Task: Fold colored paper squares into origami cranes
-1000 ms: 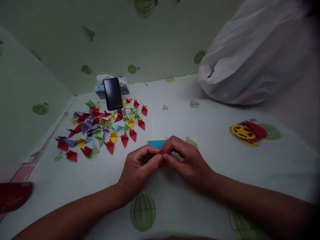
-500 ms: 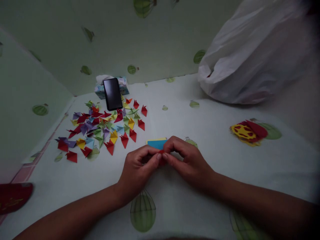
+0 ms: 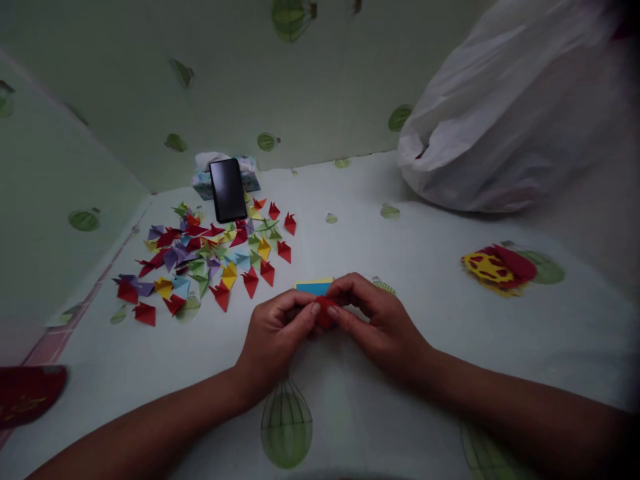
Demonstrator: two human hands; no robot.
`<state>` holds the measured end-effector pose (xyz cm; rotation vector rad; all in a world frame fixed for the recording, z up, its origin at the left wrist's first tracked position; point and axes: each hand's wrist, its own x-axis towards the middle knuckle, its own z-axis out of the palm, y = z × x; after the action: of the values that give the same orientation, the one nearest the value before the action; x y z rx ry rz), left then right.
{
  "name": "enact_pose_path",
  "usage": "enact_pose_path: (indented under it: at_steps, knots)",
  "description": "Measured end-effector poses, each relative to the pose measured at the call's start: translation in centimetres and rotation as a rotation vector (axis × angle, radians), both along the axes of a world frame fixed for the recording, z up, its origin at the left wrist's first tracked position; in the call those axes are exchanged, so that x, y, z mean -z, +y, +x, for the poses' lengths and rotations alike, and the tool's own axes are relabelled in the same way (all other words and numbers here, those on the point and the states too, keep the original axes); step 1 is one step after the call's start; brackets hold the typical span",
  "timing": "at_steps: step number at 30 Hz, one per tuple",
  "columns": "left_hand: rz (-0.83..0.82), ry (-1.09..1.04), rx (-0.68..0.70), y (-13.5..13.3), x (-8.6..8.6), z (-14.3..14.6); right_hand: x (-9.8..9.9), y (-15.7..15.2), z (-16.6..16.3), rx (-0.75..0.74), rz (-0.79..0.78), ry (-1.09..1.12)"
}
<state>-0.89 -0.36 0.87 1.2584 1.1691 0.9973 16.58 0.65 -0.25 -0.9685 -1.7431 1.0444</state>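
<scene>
Red paper (image 3: 325, 316) showed more broadly between the two thumbs than half a second earlier, the thumb tips having drawn slightly apart. It lay at the middle of the tabletop (image 3: 360, 240), in front of the person, and both hands had hold of it. The left hand (image 3: 273, 340) pinched its left side between thumb and fingers, and the right hand (image 3: 381, 328) pinched its right side the same way, its index finger arched over. The far fingertips were hidden, so their exact grip could not be told.

Many finished-looking paper figures (image 3: 220, 295), in red, yellow, green, purple and light blue, were spread out to the left, reaching up to a phone (image 3: 228, 190) propped against a tissue box (image 3: 203, 183). Judging by those, most of the folding on show was done. The piece in hand appeared only partly made: it was small and its creases were too dark to read, so how many folds remained could not be told. Just beyond the fingers, a blue sheet (image 3: 313, 289) with a yellow edge along its far side lay flat, seemingly unfolded and partly covered by the right hand.
</scene>
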Motion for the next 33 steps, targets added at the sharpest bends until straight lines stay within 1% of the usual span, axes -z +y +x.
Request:
enact_pose_path:
  at_steps: [5, 16, 22, 25, 29, 33]
  knots:
    - [-0.018, 0.001, -0.016, 0.1, 0.0, 0.0, 0.0, 0.0, 0.0, 0.006, 0.019, -0.006]
    - [-0.017, 0.029, -0.013, 0.2, -0.1, 0.0, -0.2, 0.1, 0.1, -0.010, -0.001, -0.038]
    - [0.036, 0.058, 0.013, 0.1, 0.0, -0.1, -0.2, 0.2, 0.1, -0.029, -0.019, -0.025]
    - [0.089, 0.111, 0.050, 0.2, 0.3, -0.2, -0.1, 0.2, 0.1, -0.030, -0.021, -0.022]
    - [0.180, 0.256, 0.113, 0.6, 0.6, -0.5, -0.1, 0.5, 0.2, -0.028, -0.014, -0.045]
    - [0.279, 0.398, 0.245, 1.3, 0.7, -0.9, 0.0, 0.9, 0.4, -0.053, -0.026, -0.118]
